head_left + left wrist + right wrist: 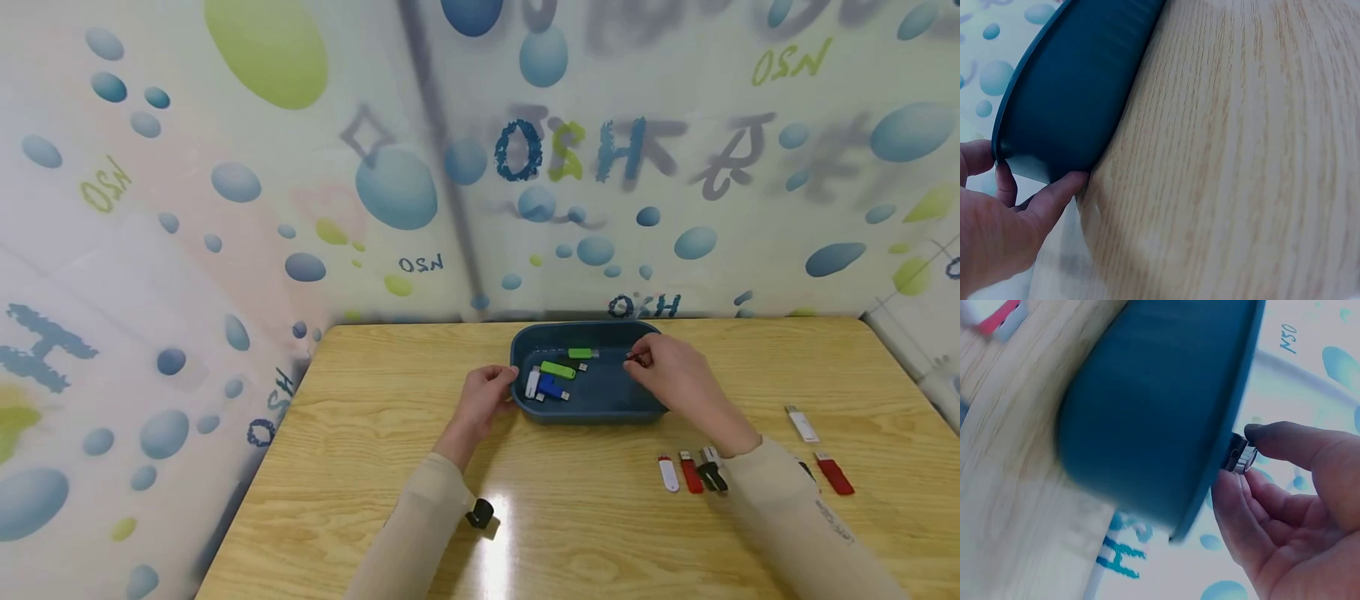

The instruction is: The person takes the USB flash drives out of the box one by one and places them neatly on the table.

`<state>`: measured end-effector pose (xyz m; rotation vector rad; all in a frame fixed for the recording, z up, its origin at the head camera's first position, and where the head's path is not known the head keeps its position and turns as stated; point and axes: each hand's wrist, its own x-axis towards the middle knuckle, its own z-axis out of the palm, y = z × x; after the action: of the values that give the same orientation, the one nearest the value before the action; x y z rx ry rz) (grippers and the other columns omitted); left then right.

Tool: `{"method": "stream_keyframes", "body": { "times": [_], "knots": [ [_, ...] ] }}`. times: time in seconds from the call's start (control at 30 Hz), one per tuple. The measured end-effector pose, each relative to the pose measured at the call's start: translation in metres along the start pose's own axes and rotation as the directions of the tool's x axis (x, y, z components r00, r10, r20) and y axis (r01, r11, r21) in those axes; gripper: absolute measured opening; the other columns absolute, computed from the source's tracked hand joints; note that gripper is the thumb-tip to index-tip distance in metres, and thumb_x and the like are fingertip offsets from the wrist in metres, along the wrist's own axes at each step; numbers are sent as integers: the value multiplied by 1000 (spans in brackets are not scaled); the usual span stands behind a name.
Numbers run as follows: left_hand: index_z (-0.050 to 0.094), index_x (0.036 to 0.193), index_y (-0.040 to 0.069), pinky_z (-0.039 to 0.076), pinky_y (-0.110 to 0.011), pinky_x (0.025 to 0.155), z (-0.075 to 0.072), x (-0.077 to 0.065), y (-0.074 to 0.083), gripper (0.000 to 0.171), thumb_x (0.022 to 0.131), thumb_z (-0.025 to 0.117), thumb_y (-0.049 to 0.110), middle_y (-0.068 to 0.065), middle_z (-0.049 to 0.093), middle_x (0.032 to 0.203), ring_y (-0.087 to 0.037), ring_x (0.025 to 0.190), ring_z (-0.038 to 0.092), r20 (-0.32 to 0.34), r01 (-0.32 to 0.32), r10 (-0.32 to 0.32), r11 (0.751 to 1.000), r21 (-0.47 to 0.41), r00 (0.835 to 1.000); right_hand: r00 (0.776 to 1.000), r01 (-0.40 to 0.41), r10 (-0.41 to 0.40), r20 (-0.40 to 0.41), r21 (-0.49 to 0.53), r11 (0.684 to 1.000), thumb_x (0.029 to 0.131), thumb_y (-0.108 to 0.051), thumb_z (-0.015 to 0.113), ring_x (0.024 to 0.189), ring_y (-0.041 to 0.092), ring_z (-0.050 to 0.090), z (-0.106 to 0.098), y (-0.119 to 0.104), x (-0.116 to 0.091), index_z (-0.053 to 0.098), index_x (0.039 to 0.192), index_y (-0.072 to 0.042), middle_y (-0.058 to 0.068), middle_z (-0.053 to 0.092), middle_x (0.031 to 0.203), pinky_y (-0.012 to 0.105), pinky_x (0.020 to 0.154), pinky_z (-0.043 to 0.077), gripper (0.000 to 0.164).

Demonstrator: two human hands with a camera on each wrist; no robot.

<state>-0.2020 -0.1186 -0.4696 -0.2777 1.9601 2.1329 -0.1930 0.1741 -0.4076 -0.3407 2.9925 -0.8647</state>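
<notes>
A dark blue-green plastic basin (pixel 600 407) stands at the back of the wooden table. My left hand (pixel 482 402) holds its left end, fingers at the rim and thumb low on the wall. Inside lie two green USB sticks (pixel 558 370), a blue USB stick (pixel 551 387) and a white USB stick (pixel 532 382), toward the left side. Over the right end, my right hand (pixel 684 382) pinches a dark USB stick with a silvery metal part (pixel 1237 454) between thumb and fingertips. In the right wrist view it shows right beside the basin's rim.
Right of centre on the table (pixel 360 467) lie more USB sticks: a white and red one (pixel 668 473), a red one (pixel 691 473), a white one (pixel 804 425) and another red one (pixel 835 473). My right sleeve partly covers this group. A patterned curtain (pixel 465 208) hangs behind the table.
</notes>
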Motion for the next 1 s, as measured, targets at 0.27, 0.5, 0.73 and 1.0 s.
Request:
{"method": "stream_keyframes", "body": {
  "times": [0.27,0.5,0.73,1.0],
  "knots": [
    [62,115,-8,62,-38,83,-1,1,1,26,105,60,17,-9,61,102,-16,88,64,0,5,-5,1000,7,1000,999,-16,16,-30,-9,1000,97,-16,73,81,28,64,-19,16,-14,68,107,6,16,70,93,46,67,55,25],
    [61,115,-9,62,-37,82,0,0,1,27,105,61,17,-9,61,102,-16,88,64,-2,0,0,1000,4,1000,997,-40,39,-62,-16,999,98,-19,71,82,31,65,-31,36,-29,67,108,7,17,69,93,47,67,53,28],
    [61,114,-8,61,-38,82,-1,1,-1,27,105,61,17,-8,60,102,-15,87,64,5,-1,1,1000,-2,1000,994,-78,75,-78,-27,997,99,-22,70,82,33,65,-41,60,-43,66,109,8,18,70,92,47,66,52,32],
    [61,117,-10,61,-39,84,0,0,0,29,105,61,17,-10,61,104,-16,90,64,3,-3,3,1000,-1,1000,988,-125,119,-98,-53,991,100,-26,70,80,33,64,-50,87,-58,66,108,8,19,68,91,41,62,49,35]
  ]
}}
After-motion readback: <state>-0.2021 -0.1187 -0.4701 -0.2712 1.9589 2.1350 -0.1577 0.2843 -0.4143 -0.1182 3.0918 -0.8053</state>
